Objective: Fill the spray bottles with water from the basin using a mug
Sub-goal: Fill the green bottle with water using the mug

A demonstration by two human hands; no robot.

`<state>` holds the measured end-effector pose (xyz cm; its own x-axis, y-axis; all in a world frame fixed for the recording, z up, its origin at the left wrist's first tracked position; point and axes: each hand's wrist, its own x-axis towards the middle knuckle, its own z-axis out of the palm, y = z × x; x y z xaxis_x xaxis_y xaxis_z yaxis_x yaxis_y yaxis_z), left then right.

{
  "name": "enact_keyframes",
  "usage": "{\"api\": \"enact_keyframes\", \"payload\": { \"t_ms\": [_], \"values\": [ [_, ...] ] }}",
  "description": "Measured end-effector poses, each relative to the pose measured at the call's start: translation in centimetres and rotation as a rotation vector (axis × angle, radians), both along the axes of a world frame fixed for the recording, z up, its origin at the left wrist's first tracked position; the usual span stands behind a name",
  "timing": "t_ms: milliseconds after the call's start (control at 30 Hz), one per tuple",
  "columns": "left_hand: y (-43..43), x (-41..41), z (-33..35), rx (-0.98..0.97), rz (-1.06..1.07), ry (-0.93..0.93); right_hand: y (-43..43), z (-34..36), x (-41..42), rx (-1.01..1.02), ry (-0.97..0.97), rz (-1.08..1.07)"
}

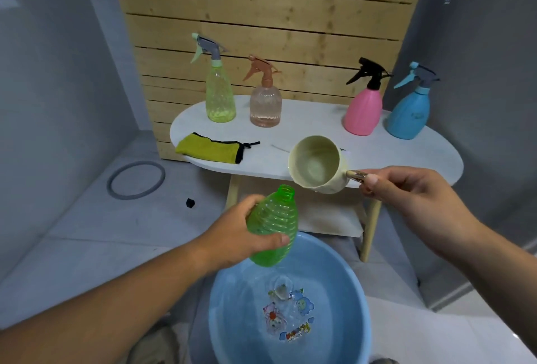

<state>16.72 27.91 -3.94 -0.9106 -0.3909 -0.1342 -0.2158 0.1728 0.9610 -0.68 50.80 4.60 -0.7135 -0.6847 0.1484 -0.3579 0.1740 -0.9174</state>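
The ribbed green bottle [273, 227] is translucent plastic; the blue basin [232, 305] glossy plastic; the cream mug [318, 164] matt. The far slatted panel [261, 14] is rough knotty wood, the yellow cloth [207, 148] woven.

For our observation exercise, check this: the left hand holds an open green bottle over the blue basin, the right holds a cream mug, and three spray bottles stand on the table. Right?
Not quite. The head view shows four on the table, not three: light green bottle, peach bottle, pink bottle, blue bottle. The rest is right.

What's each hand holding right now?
Left hand: grips the green bottle, cap off.
Right hand: holds the mug by its handle.
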Motion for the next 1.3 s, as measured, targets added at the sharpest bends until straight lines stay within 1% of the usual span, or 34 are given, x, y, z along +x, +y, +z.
{"api": "enact_keyframes", "payload": {
  "t_ms": [433, 1033, 1300],
  "values": [
    [0.3, -0.4, -0.2, -0.009, -0.009, 0.006, -0.2, 0.1, 0.3, -0.048, 0.073, 0.003],
    [0.6, -0.7, -1.0, -0.031, -0.01, -0.01, -0.3, 0.0, 0.3, -0.025, 0.142, -0.04],
    [0.7, -0.8, -1.2, -0.026, 0.0, -0.015, -0.2, 0.0, 0.2, -0.007, 0.207, -0.044]
  ]
}}
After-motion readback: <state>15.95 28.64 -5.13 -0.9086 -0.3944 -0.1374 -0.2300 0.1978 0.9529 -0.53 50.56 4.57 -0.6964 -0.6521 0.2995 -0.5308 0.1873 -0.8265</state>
